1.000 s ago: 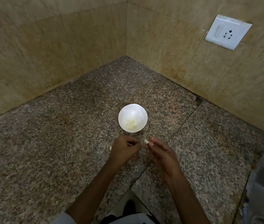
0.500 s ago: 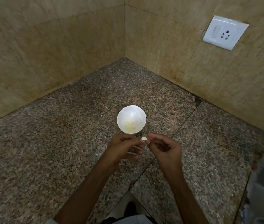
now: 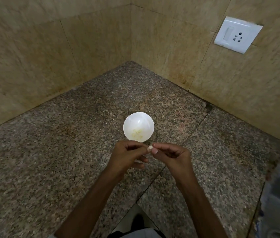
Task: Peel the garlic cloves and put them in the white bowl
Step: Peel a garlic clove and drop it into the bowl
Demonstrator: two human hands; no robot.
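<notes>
The counter (image 3: 50, 160) carries the bowl (image 3: 135, 120), cloves (image 3: 137, 134) inside, at 12 o'clock from both hands. The left hand (image 3: 127, 156) and right hand (image 3: 173, 156) pinch one clove (image 3: 150, 148) at its 9 and 3 o'clock ends. Best nick the skin with a nail, then strip gently.

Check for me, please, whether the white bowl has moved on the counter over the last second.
No. The white bowl sits in the same spot relative to the dark gap where the granite seam meets the wall. Only the view has shifted slightly.
</notes>
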